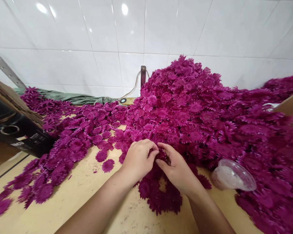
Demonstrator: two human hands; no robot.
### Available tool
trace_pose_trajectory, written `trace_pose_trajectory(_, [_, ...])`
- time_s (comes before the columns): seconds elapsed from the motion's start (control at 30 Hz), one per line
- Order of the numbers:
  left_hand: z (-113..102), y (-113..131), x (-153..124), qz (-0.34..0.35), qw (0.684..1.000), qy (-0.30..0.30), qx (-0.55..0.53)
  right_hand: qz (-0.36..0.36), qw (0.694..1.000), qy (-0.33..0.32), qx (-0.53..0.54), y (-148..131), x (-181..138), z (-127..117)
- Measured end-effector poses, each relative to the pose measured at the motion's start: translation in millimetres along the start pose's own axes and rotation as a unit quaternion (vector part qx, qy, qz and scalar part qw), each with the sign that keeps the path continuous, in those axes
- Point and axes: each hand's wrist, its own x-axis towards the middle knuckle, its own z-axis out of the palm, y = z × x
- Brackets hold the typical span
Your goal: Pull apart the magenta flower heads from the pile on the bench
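Observation:
My left hand (141,157) and my right hand (177,167) meet near the middle, at the front of a large heap of magenta artificial flowers (180,107). Between my fingertips is a magenta artificial flower (162,154), mostly covered by the fingers. The left thumb and fingers pinch at its left side; the right thumb and index finger curve round it from the right. Below my hands lies a small cluster of darker magenta flowers (164,196), partly under the right wrist. Two loose flowers (108,165) rest left of my left hand.
A clear plastic tub (234,175) stands tilted against the flowers at right. At left, a black container (21,130) leans by a cardboard box (12,97). More flowers (73,143) spread across the yellowish tabletop (88,198). Green cloth (70,96) lies along the tiled wall (92,68).

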Motion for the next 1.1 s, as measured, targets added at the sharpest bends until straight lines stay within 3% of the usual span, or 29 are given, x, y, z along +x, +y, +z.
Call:
trace_pose_trajectory(0.13, [-7.7,-12.8,13.8,-0.061,0.980,0.154,-0.106,0.009,1.000,-0.005,-0.023,-11.0,-7.9,-0.6])
trace_pose_trajectory(0.2, [-14.1,-21.6,19.1,-0.092,0.964,0.199,-0.149,0.018,0.999,-0.037,-0.013,-15.0,-9.7,-2.5])
trace_pose_trajectory(0.3, [-17.8,-27.2,15.9,-0.056,0.978,0.162,-0.118,0.020,0.997,-0.070,0.021,-17.5,-7.3,-7.3])
trace_pose_trajectory(0.4, [-11.6,-21.6,1.2,-0.013,0.991,0.119,-0.062,0.005,0.999,-0.043,-0.007,-15.8,-2.7,-10.9])
trace_pose_trajectory(0.53, [1.3,-10.8,-17.9,-0.032,0.996,0.062,-0.057,-0.009,0.993,0.018,-0.113,-8.1,1.3,-10.2])
trace_pose_trajectory(0.67, [11.1,-5.5,-25.3,-0.048,0.992,0.019,-0.118,-0.012,0.990,0.023,-0.137,-3.7,5.7,-7.4])
trace_pose_trajectory(0.8, [14.1,-1.2,-25.0,-0.038,0.988,0.051,-0.142,-0.002,0.990,0.033,-0.134,-7.2,10.6,-5.9])
trace_pose_trajectory(0.93, [12.6,0.1,-21.9,-0.014,0.988,0.082,-0.126,0.019,0.994,-0.005,-0.106,-9.6,11.0,-4.2])
trace_pose_trajectory(1.1, [13.2,-6.5,-17.6,-0.016,0.993,0.083,-0.077,-0.021,0.999,-0.024,-0.032,-7.1,5.2,-2.8])
